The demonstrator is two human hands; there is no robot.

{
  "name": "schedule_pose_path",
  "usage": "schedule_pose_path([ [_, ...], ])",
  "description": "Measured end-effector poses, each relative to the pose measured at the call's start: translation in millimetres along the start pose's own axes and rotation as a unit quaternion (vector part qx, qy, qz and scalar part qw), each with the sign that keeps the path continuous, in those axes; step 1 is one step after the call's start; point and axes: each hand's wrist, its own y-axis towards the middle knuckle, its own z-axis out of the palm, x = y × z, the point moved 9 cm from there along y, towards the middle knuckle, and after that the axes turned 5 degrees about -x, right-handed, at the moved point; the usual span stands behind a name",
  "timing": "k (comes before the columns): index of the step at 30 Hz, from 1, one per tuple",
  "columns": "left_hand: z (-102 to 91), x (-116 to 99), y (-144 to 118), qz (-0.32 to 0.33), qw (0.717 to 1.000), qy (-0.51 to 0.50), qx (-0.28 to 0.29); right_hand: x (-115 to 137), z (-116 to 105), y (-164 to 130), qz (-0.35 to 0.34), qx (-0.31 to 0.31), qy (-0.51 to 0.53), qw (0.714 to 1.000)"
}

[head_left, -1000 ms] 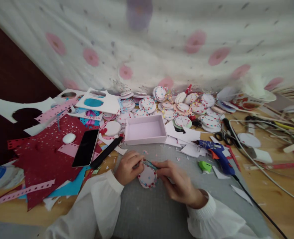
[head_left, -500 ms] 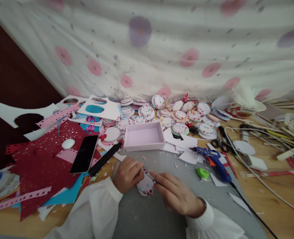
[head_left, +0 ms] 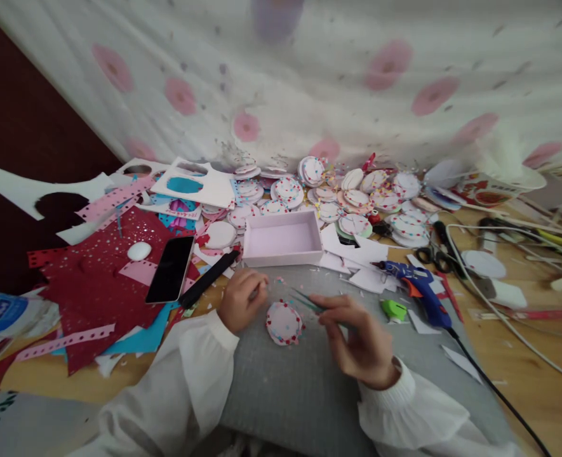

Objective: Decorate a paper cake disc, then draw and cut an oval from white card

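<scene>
A round white paper disc (head_left: 284, 324), edged with red and light blue beads or dots, lies flat on the grey mat (head_left: 281, 393). My right hand (head_left: 357, 333) grips slim metal tweezers (head_left: 307, 300), whose tips point left, above the disc's upper right edge. Left of the disc rests my left hand (head_left: 242, 298), fingers curled and apart from the disc; nothing shows in them. Just beyond both hands stands a shallow pale pink box (head_left: 283, 238), its open top facing up.
Piled decorated discs (head_left: 287, 192) line the back by the curtain. To the right lie a blue glue gun (head_left: 414, 285) with a black cord, a small green item (head_left: 394, 310) and scissors (head_left: 435, 254). A phone (head_left: 170, 270) and red glitter sheet (head_left: 90, 285) are left.
My left hand has let go of the disc and drawn back left. The disc now lies on the mat. My right hand has moved right with the tweezers, and the view has tilted down.
</scene>
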Motion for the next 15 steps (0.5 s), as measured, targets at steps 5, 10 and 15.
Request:
schedule_pose_path([
  [5, 23.8, 10, -9, -0.104, 0.982, -0.118, 0.103, -41, -16, 3, 0.232, -0.128, 0.095, 0.960],
  [10, 37.3, 2, -15, -0.090, 0.970, -0.155, 0.167, -56, -12, 3, 0.278, -0.119, 0.118, 0.946],
  [15, 28.9, 9, -8, -0.147, 0.960, -0.194, 0.135, -62, -6, 5, 0.303, -0.059, 0.122, 0.943],
])
